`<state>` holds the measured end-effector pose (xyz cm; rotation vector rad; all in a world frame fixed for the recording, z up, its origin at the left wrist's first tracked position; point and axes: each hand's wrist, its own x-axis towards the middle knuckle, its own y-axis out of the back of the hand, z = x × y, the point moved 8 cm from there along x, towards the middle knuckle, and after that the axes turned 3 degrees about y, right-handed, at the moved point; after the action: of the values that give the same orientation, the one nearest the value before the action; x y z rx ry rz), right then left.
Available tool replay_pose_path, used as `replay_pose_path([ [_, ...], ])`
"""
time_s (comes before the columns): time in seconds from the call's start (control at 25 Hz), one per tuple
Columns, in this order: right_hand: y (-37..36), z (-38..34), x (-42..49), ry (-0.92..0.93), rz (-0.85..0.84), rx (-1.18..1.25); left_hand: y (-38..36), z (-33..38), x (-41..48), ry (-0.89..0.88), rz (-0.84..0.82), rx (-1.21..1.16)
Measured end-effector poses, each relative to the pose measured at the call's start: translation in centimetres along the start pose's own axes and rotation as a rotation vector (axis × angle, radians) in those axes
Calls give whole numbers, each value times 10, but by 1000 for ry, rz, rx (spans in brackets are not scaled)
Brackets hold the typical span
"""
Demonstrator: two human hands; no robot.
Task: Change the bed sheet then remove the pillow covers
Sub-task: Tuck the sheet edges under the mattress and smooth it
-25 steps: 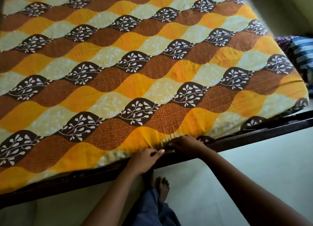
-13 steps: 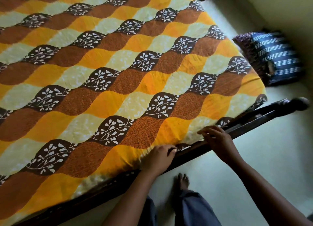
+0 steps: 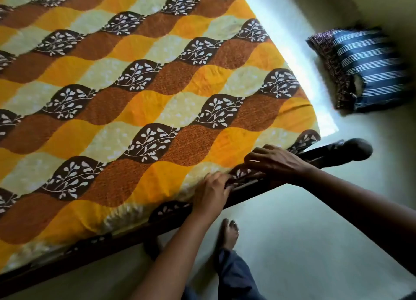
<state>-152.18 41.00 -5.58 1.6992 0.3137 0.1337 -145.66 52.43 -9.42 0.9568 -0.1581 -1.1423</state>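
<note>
A bed sheet (image 3: 144, 101) patterned in orange, brown and pale yellow waves with dark leaf motifs covers the mattress. At its near edge, my left hand (image 3: 211, 193) has its fingers pushed into the sheet's hem where it meets the dark wooden bed frame (image 3: 319, 157). My right hand (image 3: 273, 161) lies a little further right along the same edge, fingers extended onto the sheet close to the bed's corner. Two stacked pillows (image 3: 364, 68), one blue with white stripes and one dark patterned, lie on the floor to the right of the bed.
The bed frame ends in a rounded dark post (image 3: 356, 149) at the near right corner. Pale floor (image 3: 304, 232) runs along the near side and right of the bed. My bare foot (image 3: 229, 232) and blue trouser leg stand beside the frame.
Both hands have slid rightward along the sheet's near edge toward the bed's corner. The view has swung right, bringing the pillows and the corner post further into frame.
</note>
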Motion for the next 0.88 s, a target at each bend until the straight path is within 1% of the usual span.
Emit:
replay_pose_path([
  [0.12, -4, 9, 1, 75, 47, -47, -3, 5, 9, 9, 82, 34],
  [0.24, -10, 18, -2, 55, 93, 46, -7, 9, 19, 6, 80, 74],
  [0.32, -13, 28, 1, -35, 77, 187, -6, 14, 23, -10, 79, 157],
  [0.4, -16, 48, 3, -221, 34, 361, -5, 20, 27, -48, 111, 207],
  [0.48, -24, 63, 5, -357, -43, 447, -2, 25, 29, -59, 172, 242],
  [0.56, -32, 66, 2, -401, -151, 505, -3, 20, 32, 22, 116, 220],
  [0.68, -47, 53, -5, -367, -292, 544, -17, 6, 33, 88, -46, 170],
  [0.8, -55, 51, -2, -385, -328, 514, -32, -7, 40, 177, -160, 209],
  [0.88, -62, 52, -3, -402, -386, 518, -36, -7, 45, 232, -188, 228],
])
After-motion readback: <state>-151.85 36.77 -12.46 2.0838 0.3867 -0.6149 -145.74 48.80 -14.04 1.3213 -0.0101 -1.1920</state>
